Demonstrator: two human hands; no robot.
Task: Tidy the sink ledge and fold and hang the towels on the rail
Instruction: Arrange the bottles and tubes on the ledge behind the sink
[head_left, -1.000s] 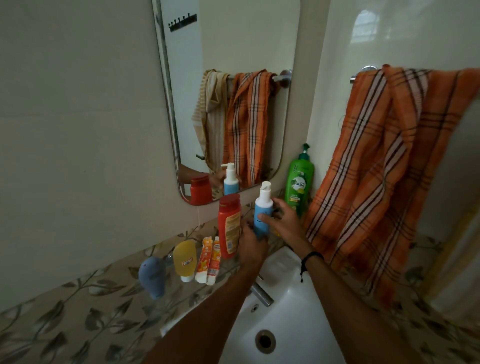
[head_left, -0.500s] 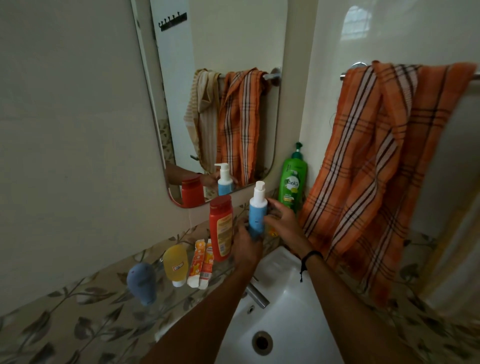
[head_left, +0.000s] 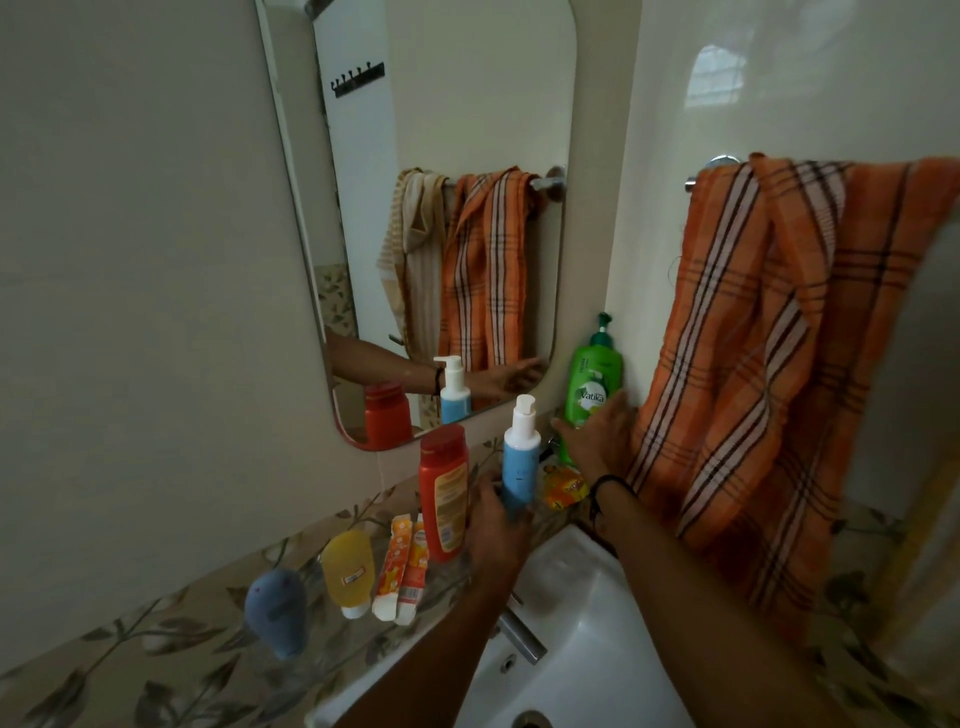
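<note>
On the leaf-patterned ledge (head_left: 156, 639) stand a red bottle (head_left: 443, 488) and a blue pump bottle (head_left: 519, 457). My left hand (head_left: 498, 525) is closed around the blue bottle's lower part. My right hand (head_left: 597, 436) lies spread against the front of the green Vatika pump bottle (head_left: 595, 382) in the corner; whether it grips the bottle I cannot tell. A small orange sachet (head_left: 563, 486) lies between the two hands. An orange checked towel (head_left: 779, 353) hangs bunched over the rail (head_left: 719, 163) on the right wall.
Left along the ledge lie orange tubes (head_left: 402, 566), a yellow tube (head_left: 348, 569) and a blue-grey tube (head_left: 275, 608). The white sink (head_left: 587, 623) and its tap (head_left: 519, 631) sit below my arms. The mirror (head_left: 415, 208) reflects a second, beige towel.
My right hand has let go of the blue pump bottle and moved right onto the green bottle. My left hand stays on the blue bottle. The view has tilted up.
</note>
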